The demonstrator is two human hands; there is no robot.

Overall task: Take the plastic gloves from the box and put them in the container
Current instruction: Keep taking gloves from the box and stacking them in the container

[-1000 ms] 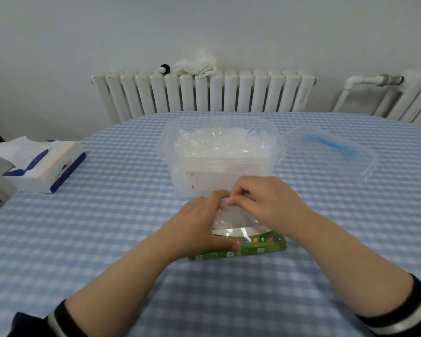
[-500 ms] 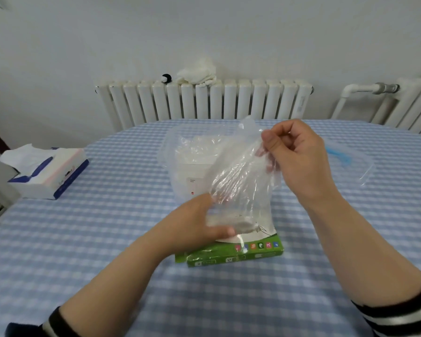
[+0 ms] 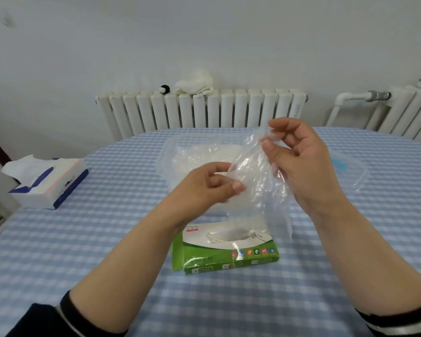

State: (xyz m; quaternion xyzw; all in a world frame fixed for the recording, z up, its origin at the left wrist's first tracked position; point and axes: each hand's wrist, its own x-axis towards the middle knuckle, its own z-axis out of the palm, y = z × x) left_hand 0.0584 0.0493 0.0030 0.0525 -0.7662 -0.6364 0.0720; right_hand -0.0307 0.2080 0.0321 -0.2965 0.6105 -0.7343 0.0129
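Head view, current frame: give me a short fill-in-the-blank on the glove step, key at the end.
1. The plastic glove is held up by ____ hands.
2. The glove box on the table is mostly ____ and white.
3. The clear container stands ____ the glove box, farther from the person.
4. The tissue box lies on the person's ____ side.

Missing words: both; green; behind; left

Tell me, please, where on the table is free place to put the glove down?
Bare cloth lies between the tissue box and the green glove box, and along the near edge. The middle is crowded: glove box, container, lid.
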